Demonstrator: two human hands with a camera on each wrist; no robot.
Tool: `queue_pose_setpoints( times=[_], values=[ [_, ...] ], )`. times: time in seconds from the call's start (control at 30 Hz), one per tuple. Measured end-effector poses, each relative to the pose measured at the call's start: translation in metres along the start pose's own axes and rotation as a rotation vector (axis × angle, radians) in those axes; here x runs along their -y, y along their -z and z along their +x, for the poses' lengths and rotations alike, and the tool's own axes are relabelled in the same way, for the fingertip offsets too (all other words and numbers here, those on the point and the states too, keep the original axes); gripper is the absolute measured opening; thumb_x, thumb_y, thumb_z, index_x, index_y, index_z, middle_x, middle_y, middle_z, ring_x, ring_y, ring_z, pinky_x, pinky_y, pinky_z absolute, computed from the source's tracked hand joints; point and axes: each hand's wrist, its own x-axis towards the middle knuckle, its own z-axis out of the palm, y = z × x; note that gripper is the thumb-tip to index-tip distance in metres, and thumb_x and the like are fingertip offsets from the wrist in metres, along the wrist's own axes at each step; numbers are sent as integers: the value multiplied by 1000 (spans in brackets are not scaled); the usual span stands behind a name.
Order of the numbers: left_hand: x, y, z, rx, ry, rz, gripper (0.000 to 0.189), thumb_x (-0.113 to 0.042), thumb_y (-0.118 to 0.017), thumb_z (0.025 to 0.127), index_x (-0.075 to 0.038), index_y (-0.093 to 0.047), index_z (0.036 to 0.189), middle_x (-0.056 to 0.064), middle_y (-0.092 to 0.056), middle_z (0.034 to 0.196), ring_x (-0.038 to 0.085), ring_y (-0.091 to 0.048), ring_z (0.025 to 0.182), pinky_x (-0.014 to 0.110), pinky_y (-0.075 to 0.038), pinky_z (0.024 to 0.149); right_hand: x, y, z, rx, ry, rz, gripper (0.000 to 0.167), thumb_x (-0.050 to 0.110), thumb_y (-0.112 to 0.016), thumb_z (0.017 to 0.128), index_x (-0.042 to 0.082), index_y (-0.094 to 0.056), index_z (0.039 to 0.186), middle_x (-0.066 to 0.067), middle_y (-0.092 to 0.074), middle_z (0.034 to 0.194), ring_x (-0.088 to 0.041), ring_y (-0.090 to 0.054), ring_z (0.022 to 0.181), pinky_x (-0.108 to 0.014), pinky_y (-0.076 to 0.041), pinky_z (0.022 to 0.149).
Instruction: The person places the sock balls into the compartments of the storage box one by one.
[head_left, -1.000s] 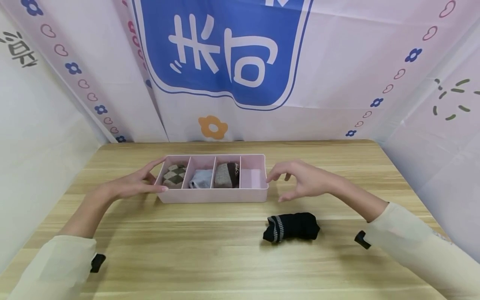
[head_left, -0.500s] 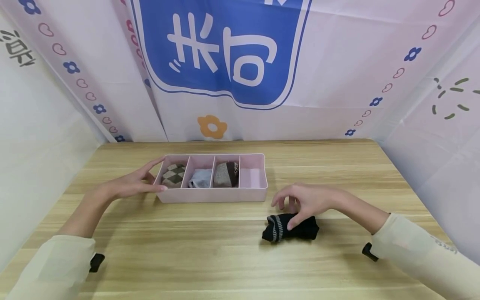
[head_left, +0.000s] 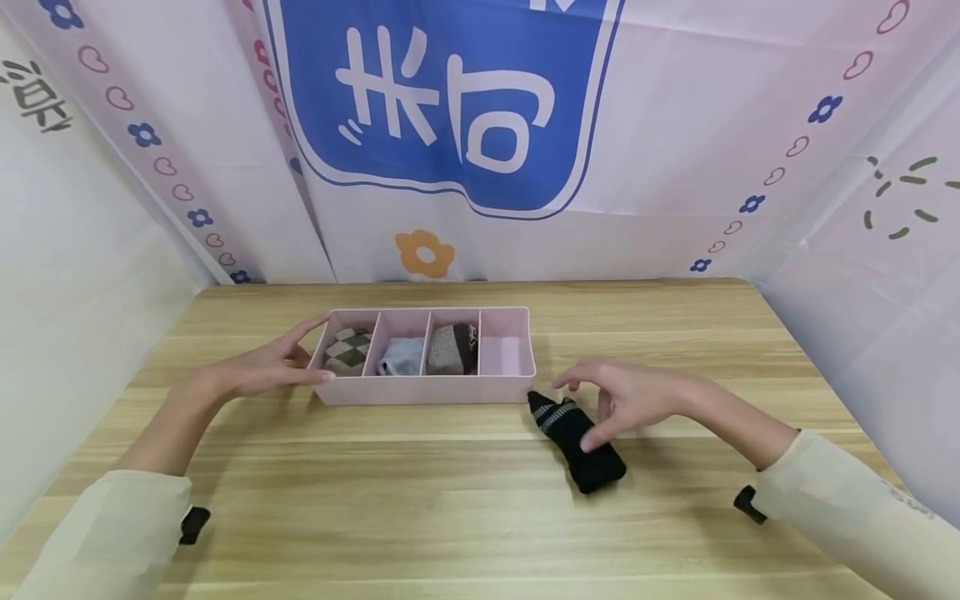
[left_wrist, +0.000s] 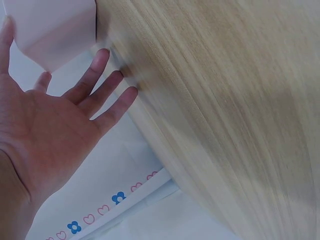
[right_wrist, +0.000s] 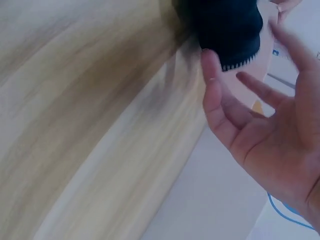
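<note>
A pink four-section organizer box stands on the table. My left hand holds its left end, thumb at the front rim and index finger at the back corner; in the left wrist view the other fingers stretch out past the box. From left, the box holds an argyle sock, a light blue sock and a grey-brown sock; its right section is bare. My right hand pinches a rolled black sock with grey stripes, slanted near the box's front right corner. The right wrist view shows the black sock between thumb and fingers.
The wooden table runs to a printed cloth wall at the back. Cloth walls also stand at the left and right sides.
My right hand has come down from beside the box's right end to the black sock. The sock has turned, its striped end now pointing toward the box. The left hand stays put.
</note>
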Motion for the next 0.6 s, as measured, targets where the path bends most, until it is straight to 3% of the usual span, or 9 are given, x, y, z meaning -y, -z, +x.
queue_pose_setpoints(
  times=[0.13,0.23,0.43,0.6],
  values=[
    [-1,0,-1,4,7,1,103,-36,-70,96,-15,1,167,21,-61,125,31,-58,115,53,-44,95,-2,-1,-5,75,50,16,105,31,-97,72,-1,-39,154,-18,-42,148,-13,-68,86,-33,-55,82],
    [-1,0,-2,3,7,-2,104,-36,-71,96,-15,1,167,21,-61,125,31,-58,115,53,-44,95,-5,-5,-7,109,64,41,110,22,-99,68,1,-36,155,-14,-43,145,-14,-64,89,-34,-54,83],
    [-2,0,-2,2,6,-2,103,-36,-71,96,-14,1,167,21,-61,124,31,-58,114,51,-45,94,-10,-11,-5,105,99,91,93,9,-95,69,3,-42,145,-10,-54,129,-12,-64,88,-35,-55,84],
    [-3,0,-2,1,6,2,103,-36,-70,96,-14,1,167,21,-61,124,31,-58,114,51,-44,94,-11,-12,-3,52,110,-12,82,11,-92,68,4,-49,138,-3,-58,117,-12,-61,85,-31,-53,79]
  ],
)
